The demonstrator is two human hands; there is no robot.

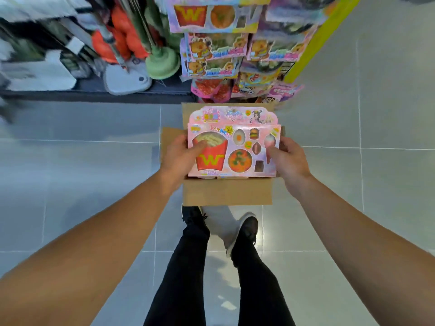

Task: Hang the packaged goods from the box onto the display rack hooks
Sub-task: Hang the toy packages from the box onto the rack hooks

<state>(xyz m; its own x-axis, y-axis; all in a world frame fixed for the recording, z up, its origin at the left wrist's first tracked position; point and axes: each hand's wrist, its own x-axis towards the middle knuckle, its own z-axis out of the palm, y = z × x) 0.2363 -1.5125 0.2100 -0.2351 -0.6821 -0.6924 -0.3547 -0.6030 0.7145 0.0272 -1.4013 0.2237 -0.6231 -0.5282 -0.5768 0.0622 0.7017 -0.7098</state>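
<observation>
Packaged goods fill an open cardboard box [227, 192] on the grey tiled floor [94, 161], and the top pack [233, 150] is held flat between both hands just above the box mouth. It is a flat rectangular card, pale pink with a glossy sheen, printed with a red fries carton bearing a yellow W, a round bowl of orange food, an egg, a small burger and an ice cream cone. Its upper edge ends in a shaped header with rounded shoulders.

On the pack's left edge, the left hand [180, 154] forms a closed grip, thumb pressed on the printed front and fingers hidden behind the card. At the right edge the right hand [288, 158] holds the same way, thumb on the front near the ice cream picture. Beneath the held pack, edges of more packs [221, 177] show inside the box.

The box is plain brown, matte, with its flaps folded outward. Just beyond it stands the display rack [237, 43], crowded with hanging glossy packs, among them one of the same fries design [211, 16] near the top. To the left a dark low shelf [94, 90] carries blurred goods, including a green plunger-shaped item [161, 64]. Two legs in black trousers and dark shoes stand near the box's near side.
</observation>
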